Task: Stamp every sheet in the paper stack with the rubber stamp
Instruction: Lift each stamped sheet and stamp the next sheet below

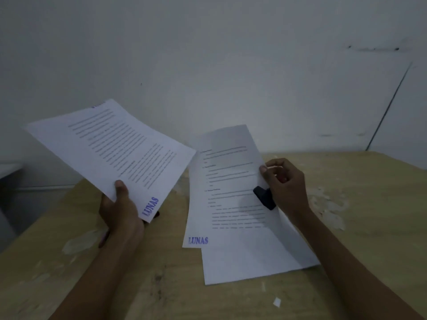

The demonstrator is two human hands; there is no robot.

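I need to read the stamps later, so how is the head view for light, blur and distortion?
Head view: dim, bluish, even light with no glare; the printed text on both sheets is smeared and unreadable, yet the blue LUNAS stamp reads clearly; the rubber stamp in the right hand casts a soft shadow on the page; wide-angle bending curves the table edge.

- Two hands: left hand [120, 211] in the lower left of the frame, right hand [285, 185] at centre right.
- Three sheets that can be told apart: one sheet [111, 148] raised at the left, a second sheet [221, 188] lifted at the centre, a third sheet [254, 262] flat below it.
- Two blue "LUNAS" marks: one mark [150, 206] at the left sheet's lower corner, the other mark [198, 240] at the centre sheet's lower left.
- One dark stamp [264, 197], at centre right.
- One table [369, 227].
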